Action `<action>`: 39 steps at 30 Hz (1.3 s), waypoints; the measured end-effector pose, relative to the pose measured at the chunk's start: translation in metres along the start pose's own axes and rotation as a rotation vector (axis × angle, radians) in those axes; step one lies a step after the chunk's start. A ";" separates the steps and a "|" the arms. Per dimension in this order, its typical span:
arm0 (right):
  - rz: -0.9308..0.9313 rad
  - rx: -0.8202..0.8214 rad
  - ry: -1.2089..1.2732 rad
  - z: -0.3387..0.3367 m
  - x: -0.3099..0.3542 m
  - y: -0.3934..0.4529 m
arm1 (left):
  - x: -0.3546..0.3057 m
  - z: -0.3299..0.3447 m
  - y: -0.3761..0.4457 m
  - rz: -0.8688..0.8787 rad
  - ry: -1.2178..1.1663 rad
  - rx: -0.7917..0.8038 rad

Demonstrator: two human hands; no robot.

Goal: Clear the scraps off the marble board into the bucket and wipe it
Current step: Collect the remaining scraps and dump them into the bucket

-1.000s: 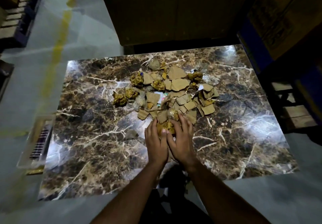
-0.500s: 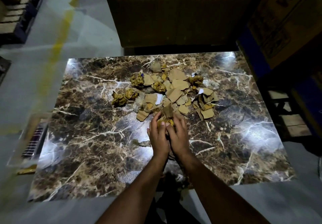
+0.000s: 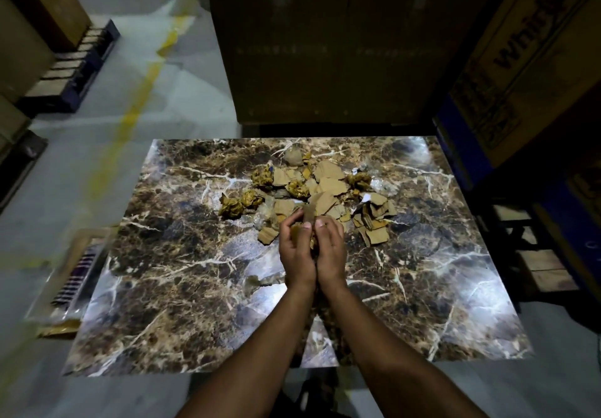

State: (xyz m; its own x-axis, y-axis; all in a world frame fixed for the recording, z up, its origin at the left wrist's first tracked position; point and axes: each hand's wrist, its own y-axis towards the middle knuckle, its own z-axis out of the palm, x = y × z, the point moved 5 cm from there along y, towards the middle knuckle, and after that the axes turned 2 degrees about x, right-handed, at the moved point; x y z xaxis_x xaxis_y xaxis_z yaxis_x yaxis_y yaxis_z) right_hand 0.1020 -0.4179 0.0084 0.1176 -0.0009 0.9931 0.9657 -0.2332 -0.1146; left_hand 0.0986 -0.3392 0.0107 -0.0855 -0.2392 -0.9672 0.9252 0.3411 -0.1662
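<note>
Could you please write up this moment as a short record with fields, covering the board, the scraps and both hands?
surface: marble board, glossy, brown with white veins
scraps: cardboard pieces and crumpled paper, heaped on the far half of the board
stray scrap: single scrap near the left wrist
left hand: cupped against the right, gripping scraps
right hand: cupped, gripping the same handful of scraps
bucket: not in view
wiping: not yet begun
</note>
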 end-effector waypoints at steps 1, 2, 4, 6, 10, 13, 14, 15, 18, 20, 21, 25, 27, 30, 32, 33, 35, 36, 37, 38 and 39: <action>-0.017 0.005 0.012 -0.001 0.009 0.001 | -0.008 0.002 0.000 0.026 -0.004 0.002; -0.034 0.015 0.020 -0.001 0.015 0.004 | -0.016 0.005 0.001 0.051 -0.017 0.007; -0.058 0.038 0.051 0.000 0.027 0.006 | -0.036 0.008 -0.002 0.122 -0.062 0.008; -0.063 0.048 0.098 0.002 0.041 0.006 | -0.050 0.010 -0.004 0.190 -0.089 0.004; -0.030 0.016 0.130 0.005 0.057 0.006 | -0.069 0.013 -0.004 0.240 -0.107 -0.004; -0.045 0.056 0.095 0.012 0.069 0.010 | -0.087 0.009 -0.004 0.301 -0.137 -0.031; -0.060 0.083 0.085 0.016 0.074 0.009 | -0.095 0.006 -0.005 0.324 -0.147 -0.043; -0.076 0.108 0.078 0.021 0.081 0.007 | -0.103 0.001 -0.007 0.348 -0.154 -0.058; -0.138 0.198 0.090 0.043 0.102 -0.007 | -0.123 -0.018 -0.013 0.412 -0.175 -0.123; -0.158 0.275 0.097 0.062 0.108 -0.019 | -0.132 -0.040 -0.018 0.443 -0.183 -0.199; -0.164 0.315 0.094 0.073 0.109 -0.025 | -0.136 -0.053 -0.021 0.463 -0.186 -0.236; -0.186 0.475 0.082 0.126 0.112 -0.063 | -0.154 -0.113 -0.039 0.542 -0.183 -0.395; -0.194 0.561 0.091 0.155 0.113 -0.090 | -0.161 -0.149 -0.050 0.566 -0.172 -0.476; -0.180 0.739 0.107 0.207 0.112 -0.145 | -0.165 -0.217 -0.076 0.597 -0.167 -0.638; -0.179 0.847 0.101 0.239 0.107 -0.186 | -0.167 -0.262 -0.097 0.602 -0.198 -0.738; -0.182 0.894 0.097 0.257 0.105 -0.212 | -0.167 -0.290 -0.111 0.602 -0.216 -0.796; -0.185 0.984 0.113 0.291 0.099 -0.266 | -0.166 -0.346 -0.140 0.588 -0.224 -0.908; -0.184 1.033 0.113 0.310 0.094 -0.294 | -0.164 -0.376 -0.156 0.583 -0.219 -0.960; -0.188 1.079 0.110 0.325 0.090 -0.320 | -0.162 -0.401 -0.171 0.574 -0.211 -0.998; -0.178 1.132 0.101 0.344 0.082 -0.355 | -0.159 -0.435 -0.190 0.569 -0.212 -1.049; -0.157 1.185 0.081 0.362 0.070 -0.387 | -0.155 -0.467 -0.211 0.559 -0.221 -1.090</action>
State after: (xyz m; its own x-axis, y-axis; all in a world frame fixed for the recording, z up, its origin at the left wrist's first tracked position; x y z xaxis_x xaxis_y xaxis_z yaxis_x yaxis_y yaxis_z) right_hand -0.1800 0.0245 0.1124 0.0053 -0.1236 0.9923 0.5860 0.8045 0.0971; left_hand -0.2562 0.0505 0.1056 0.3832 0.0700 -0.9210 0.0164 0.9965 0.0825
